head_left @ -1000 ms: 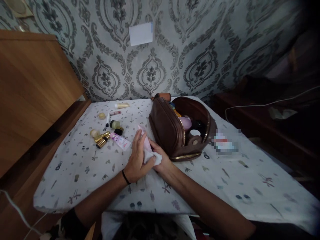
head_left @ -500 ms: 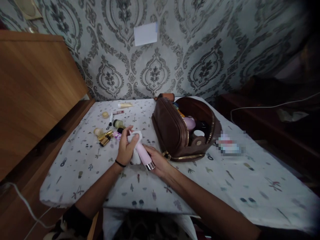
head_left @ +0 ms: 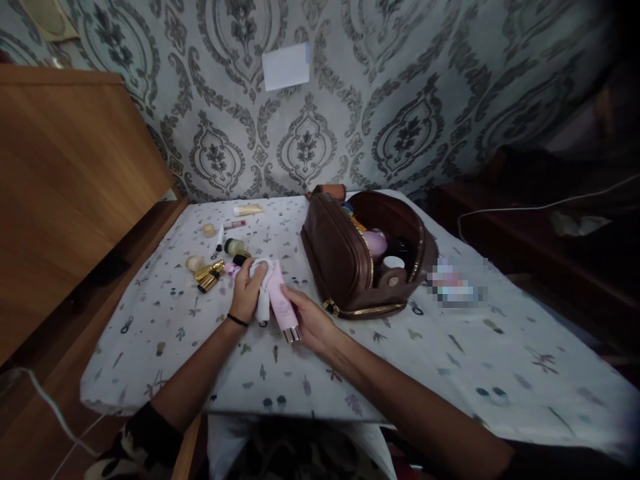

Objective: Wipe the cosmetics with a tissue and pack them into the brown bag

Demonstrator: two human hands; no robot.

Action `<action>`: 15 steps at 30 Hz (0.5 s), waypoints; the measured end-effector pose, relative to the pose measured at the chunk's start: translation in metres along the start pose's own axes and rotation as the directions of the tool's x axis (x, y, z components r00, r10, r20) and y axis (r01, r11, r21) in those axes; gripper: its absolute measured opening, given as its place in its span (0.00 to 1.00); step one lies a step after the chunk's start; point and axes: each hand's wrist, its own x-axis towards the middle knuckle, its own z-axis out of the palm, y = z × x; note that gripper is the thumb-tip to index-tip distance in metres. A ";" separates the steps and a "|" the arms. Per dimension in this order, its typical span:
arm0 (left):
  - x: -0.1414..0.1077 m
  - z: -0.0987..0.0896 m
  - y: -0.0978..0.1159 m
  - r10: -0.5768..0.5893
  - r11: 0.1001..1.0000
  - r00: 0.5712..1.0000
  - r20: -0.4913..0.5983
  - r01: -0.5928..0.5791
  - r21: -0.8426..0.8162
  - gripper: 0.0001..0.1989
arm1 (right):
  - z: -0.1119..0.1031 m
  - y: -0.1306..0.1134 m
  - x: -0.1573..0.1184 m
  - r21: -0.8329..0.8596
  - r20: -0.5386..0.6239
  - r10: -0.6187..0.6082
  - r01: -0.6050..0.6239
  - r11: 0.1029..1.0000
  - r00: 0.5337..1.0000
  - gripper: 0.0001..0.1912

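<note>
A pink tube [head_left: 282,303] with a silver cap at its lower end is held above the table. My right hand [head_left: 313,321] is closed around its right side, near the cap. My left hand [head_left: 247,290] grips a white cloth [head_left: 264,300] and presses it against the upper left of the tube. The cloth hangs down along the tube's left side. Close beyond my left hand lie gold tubes [head_left: 209,275] and small jars, among them a greenish jar [head_left: 234,247] with a dark lid.
An unzipped brown toiletry bag [head_left: 335,257] stands right of my hands, with bottles and a white-lidded item [head_left: 393,263] inside. A cream-coloured tube [head_left: 249,209] lies at the back. A blurred-out item [head_left: 455,281] is right of the bag. A wooden cabinet [head_left: 75,180] borders the left.
The pink tube has turned more upright, and its printed face shows more. The cloth has shifted to its left side. The view has moved slightly.
</note>
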 end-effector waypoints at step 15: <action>-0.033 0.019 0.008 -0.114 0.978 0.893 0.436 0.178 -0.111 0.29 | 0.013 -0.031 -0.004 -0.078 -0.081 -0.328 0.322 0.944 0.941 0.21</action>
